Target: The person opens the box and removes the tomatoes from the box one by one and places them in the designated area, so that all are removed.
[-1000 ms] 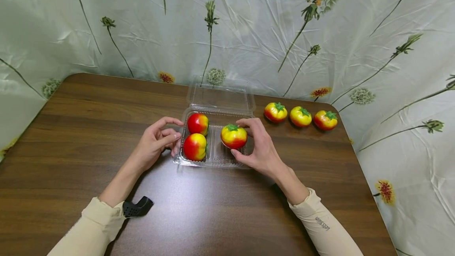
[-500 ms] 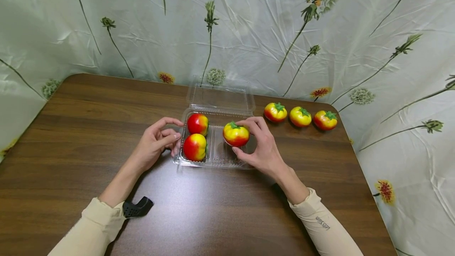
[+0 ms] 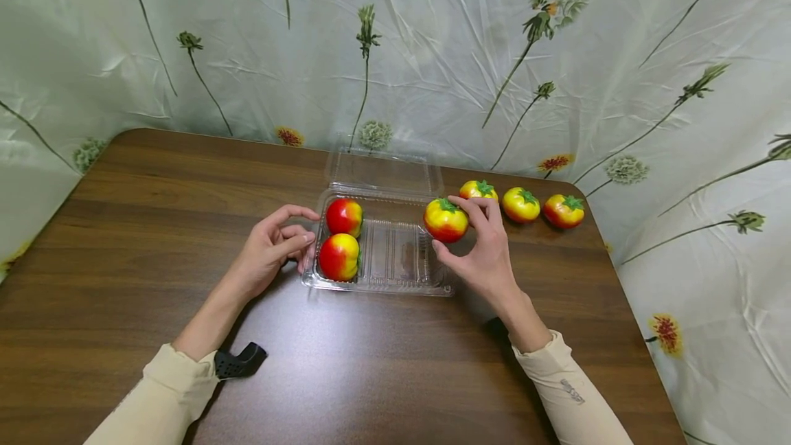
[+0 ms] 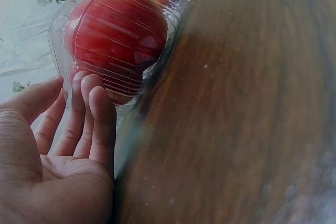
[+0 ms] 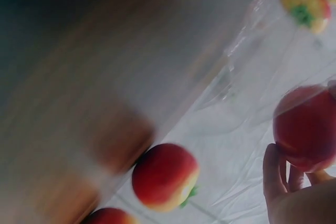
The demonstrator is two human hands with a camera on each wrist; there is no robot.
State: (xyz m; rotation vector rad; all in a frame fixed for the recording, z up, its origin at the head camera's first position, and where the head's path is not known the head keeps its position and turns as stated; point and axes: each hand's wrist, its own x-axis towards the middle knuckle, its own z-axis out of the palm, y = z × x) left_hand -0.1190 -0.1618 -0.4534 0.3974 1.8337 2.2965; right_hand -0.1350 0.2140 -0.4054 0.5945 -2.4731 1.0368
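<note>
My right hand [image 3: 483, 253] grips a red-and-yellow toy tomato [image 3: 446, 220] with a green leafy top, thumb below and fingers at the upper right. It is held over the right side of a clear hinged plastic container [image 3: 395, 290]; in the right wrist view the toy tomato [image 5: 307, 127] shows its red underside. On the container's left side, my left hand [image 3: 272, 244] holds the rim between thumb and fingers, as the left wrist view shows of that hand [image 4: 68, 166]. Two toy tomatoes lie inside along the left, a rear one [image 3: 344, 216] and a front one [image 3: 339, 257].
At the back right of the brown table [image 3: 247, 397] three more toy tomatoes stand in a row: a left one [image 3: 476, 189] partly behind my right hand, a middle one [image 3: 521, 204] and a right one [image 3: 564, 211]. The raised lid [image 3: 384, 172] leans back near a flowered curtain [image 3: 420, 53].
My right hand has carried the toy tomato from over the container's middle right toward the back right, near the row. The left hand and container have stayed put.
</note>
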